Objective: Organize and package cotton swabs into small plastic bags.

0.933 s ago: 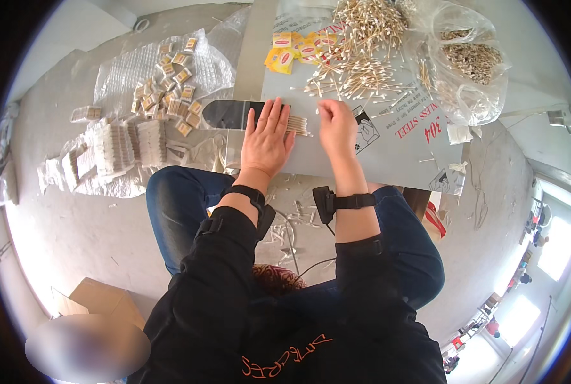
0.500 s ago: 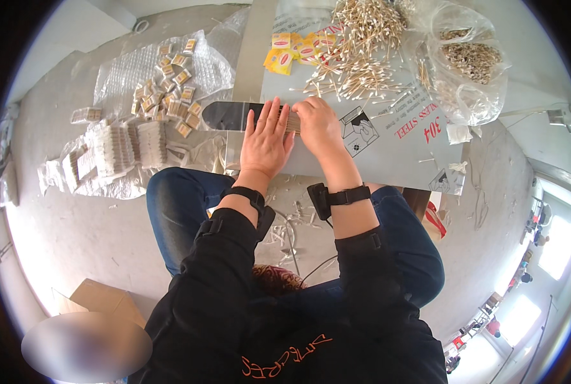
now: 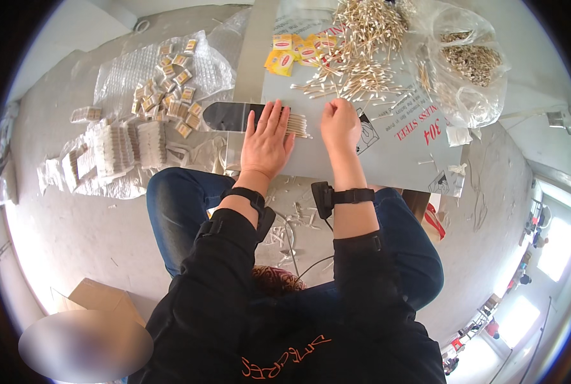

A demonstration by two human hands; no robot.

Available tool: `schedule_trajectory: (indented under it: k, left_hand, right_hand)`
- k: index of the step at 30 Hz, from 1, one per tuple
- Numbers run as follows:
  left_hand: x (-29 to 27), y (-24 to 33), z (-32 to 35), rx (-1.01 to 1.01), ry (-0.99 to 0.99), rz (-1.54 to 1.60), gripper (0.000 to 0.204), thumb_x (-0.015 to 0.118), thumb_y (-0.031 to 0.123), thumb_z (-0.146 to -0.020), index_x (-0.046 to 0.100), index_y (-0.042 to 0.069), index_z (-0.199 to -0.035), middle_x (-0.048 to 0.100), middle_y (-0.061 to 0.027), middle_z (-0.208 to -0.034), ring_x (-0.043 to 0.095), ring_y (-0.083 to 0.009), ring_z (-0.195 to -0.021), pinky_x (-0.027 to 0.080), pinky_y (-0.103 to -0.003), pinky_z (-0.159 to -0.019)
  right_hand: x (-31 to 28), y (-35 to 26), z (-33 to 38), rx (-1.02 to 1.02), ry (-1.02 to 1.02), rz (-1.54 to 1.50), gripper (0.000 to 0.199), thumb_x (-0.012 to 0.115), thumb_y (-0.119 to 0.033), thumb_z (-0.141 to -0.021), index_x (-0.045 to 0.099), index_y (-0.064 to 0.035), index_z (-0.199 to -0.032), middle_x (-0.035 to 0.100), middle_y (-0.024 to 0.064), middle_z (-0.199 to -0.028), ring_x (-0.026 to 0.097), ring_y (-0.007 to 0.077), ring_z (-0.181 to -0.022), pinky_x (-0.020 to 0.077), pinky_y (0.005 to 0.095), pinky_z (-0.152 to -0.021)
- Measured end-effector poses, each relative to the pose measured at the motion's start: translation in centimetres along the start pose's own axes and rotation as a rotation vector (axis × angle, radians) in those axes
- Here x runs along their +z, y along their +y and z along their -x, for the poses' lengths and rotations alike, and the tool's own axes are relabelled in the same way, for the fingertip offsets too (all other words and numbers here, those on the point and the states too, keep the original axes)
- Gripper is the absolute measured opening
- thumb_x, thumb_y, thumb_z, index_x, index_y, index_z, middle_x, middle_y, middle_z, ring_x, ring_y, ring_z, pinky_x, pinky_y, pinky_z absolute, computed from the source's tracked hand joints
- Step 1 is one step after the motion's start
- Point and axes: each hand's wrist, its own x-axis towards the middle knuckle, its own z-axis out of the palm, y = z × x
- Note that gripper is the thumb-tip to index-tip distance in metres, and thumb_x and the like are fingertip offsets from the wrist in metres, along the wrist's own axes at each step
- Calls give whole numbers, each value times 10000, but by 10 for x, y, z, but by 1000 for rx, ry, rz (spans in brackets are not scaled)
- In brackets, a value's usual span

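Observation:
My left hand lies flat with its fingers stretched out, over a dark strip with a rounded end. From under its fingers, a row of cotton swabs sticks out to the right, tips in line. My right hand is closed just right of those swabs, apart from them; anything inside it is hidden. Beyond both hands, a big loose heap of cotton swabs spreads over the table. Left of the heap lie several small yellow packets.
Printed sheeting covers the table. A clear plastic bag with more swabs stands at the far right. Left of the table, bubble wrap carries small packs and stacked bundles. A cardboard box sits lower left.
My right hand has moved right, off the swabs' ends, and is now closed beside them. More of the swab row shows. The left hand stays put.

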Motion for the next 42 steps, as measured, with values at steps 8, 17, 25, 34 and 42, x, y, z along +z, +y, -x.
schedule_trajectory:
  k: [8,17,25,34,42]
  left_hand:
    - [-2,-1,1,-5,-2,-6,577,481,347,-952,370,100,-1462,320,-68,-1540,267,-212,-1435,182,-456,-1176]
    - [1,-2,1,3,24,-1,570,486,346,-951,379,104,-1457,319,-75,-1541,287,-218,-1427,194,-461,-1172]
    - [-2,-2,0,5,10,-2,559,495,334,-947,393,104,-1446,323,-77,-1538,286,-223,-1426,204,-466,-1166]
    - [-2,-2,1,13,17,-3,568,500,337,-944,384,110,-1452,314,-74,-1541,288,-228,-1423,200,-467,-1167]
    - [0,0,-1,21,27,-21,557,491,344,-948,388,125,-1450,324,-63,-1536,293,-229,-1419,208,-472,-1161]
  right_hand:
    - [-8,2,4,-37,-182,-298,56,622,-84,-858,632,-47,-899,641,124,-900,620,318,-854,491,406,-747]
    - [5,-14,2,-299,-220,-262,71,641,-78,-836,646,-70,-906,619,97,-927,613,306,-894,497,407,-773]
    - [0,-11,-39,-274,-88,71,37,663,-126,-833,633,-118,-853,580,48,-899,586,265,-929,483,392,-794]
    - [-10,-13,-9,-393,-171,132,34,645,-129,-840,619,-107,-834,578,43,-934,585,253,-943,491,389,-802]
    - [-1,-7,-14,-340,-56,-106,55,663,-118,-826,643,-112,-878,600,63,-898,603,279,-908,497,400,-786]
